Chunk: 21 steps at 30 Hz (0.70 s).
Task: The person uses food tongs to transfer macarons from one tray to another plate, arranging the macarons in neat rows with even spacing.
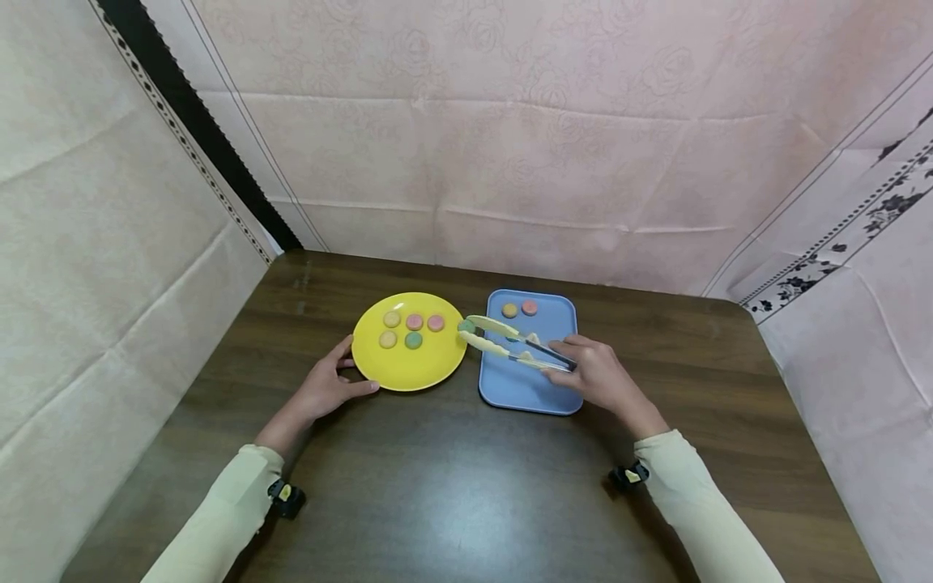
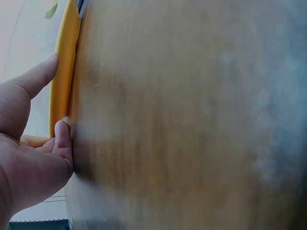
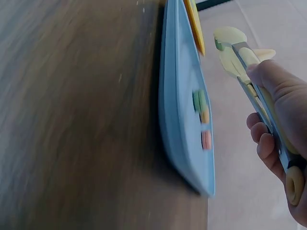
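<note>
My right hand [image 1: 594,374] grips a pair of cream-tipped metal tongs [image 1: 496,326] above the blue tray [image 1: 521,385]. Between the tong tips is a green macaron [image 1: 466,325], which overlaps the right rim of the yellow plate [image 1: 408,376] in the head view. The plate holds several macarons: yellow, pink [image 1: 436,323] and green [image 1: 413,339]. On the tray lie a yellow macaron [image 1: 509,310], a pink one [image 1: 530,308] and a green one [image 3: 198,101], partly hidden behind the tongs in the head view. My left hand [image 1: 330,387] touches the plate's left rim with spread thumb and fingers.
Plate and tray stand side by side on a dark brown wooden table [image 1: 445,486]. Pale patterned cloth [image 1: 510,162] hangs behind the table's far edge and along both sides. A small black wrist camera [image 1: 287,498] sits at each sleeve.
</note>
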Motion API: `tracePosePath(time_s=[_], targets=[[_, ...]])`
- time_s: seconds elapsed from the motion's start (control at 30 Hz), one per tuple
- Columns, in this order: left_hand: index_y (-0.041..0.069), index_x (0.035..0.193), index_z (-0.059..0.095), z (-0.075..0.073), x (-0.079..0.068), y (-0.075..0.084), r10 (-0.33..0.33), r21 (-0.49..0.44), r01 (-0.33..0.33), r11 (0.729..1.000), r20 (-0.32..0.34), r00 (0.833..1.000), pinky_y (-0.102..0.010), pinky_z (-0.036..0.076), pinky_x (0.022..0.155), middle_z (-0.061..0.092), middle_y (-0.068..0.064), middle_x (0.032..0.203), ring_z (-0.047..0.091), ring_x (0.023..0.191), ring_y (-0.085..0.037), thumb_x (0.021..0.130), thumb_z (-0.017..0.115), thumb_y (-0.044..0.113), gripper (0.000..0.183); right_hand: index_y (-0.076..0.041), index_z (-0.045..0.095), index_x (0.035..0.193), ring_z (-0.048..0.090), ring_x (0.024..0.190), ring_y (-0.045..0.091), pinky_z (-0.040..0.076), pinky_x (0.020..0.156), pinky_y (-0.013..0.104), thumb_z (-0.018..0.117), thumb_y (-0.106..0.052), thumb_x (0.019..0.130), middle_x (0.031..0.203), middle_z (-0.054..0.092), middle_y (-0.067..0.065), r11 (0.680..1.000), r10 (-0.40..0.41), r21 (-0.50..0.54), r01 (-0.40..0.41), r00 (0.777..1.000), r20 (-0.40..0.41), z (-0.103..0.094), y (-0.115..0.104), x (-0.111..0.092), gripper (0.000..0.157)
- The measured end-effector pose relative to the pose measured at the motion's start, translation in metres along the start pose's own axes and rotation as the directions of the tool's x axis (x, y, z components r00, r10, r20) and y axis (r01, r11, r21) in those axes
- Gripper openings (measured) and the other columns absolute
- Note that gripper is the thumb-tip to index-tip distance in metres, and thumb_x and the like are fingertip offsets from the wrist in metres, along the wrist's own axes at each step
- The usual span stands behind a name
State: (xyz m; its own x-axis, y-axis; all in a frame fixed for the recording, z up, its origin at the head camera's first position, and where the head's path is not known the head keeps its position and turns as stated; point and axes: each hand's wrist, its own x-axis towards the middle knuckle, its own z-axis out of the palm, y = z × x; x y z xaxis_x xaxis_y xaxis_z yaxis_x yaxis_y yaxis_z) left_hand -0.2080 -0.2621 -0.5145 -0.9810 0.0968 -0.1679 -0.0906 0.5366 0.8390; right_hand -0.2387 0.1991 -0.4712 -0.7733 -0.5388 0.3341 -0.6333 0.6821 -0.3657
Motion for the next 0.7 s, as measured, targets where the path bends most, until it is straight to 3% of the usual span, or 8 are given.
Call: tracePosePath(time_s=[0.4,0.7], targets=[[0.01,0.165,0.016,0.0,-0.001,0.001,-0.004,-0.004,0.004,1.0,-0.003,1.0,-0.04,0.05,0.094,0.041,-0.017,0.155,0.048,0.131,-0.033,0.085,0.086,0.033,0.109,0.0,0.075,0.119,0.048,0.066,0.009,0.045,0.053,0.022,0.083,-0.025,0.088,0.087,0.065,0.005,0.996,-0.085,0.016,0.085,0.996,0.033,0.023,-0.018,0.027,0.041],[0.007,0.164,0.015,-0.001,-0.002,0.001,0.009,-0.011,-0.009,1.0,-0.006,1.0,-0.039,0.049,0.093,0.037,-0.018,0.159,0.047,0.132,-0.035,0.086,0.085,0.031,0.107,0.0,0.075,0.119,0.05,0.068,0.009,0.045,0.054,0.021,0.082,-0.028,0.088,0.09,0.066,0.007,0.999,-0.049,-0.002,0.049,0.996,0.073,0.027,-0.021,0.031,0.042]])
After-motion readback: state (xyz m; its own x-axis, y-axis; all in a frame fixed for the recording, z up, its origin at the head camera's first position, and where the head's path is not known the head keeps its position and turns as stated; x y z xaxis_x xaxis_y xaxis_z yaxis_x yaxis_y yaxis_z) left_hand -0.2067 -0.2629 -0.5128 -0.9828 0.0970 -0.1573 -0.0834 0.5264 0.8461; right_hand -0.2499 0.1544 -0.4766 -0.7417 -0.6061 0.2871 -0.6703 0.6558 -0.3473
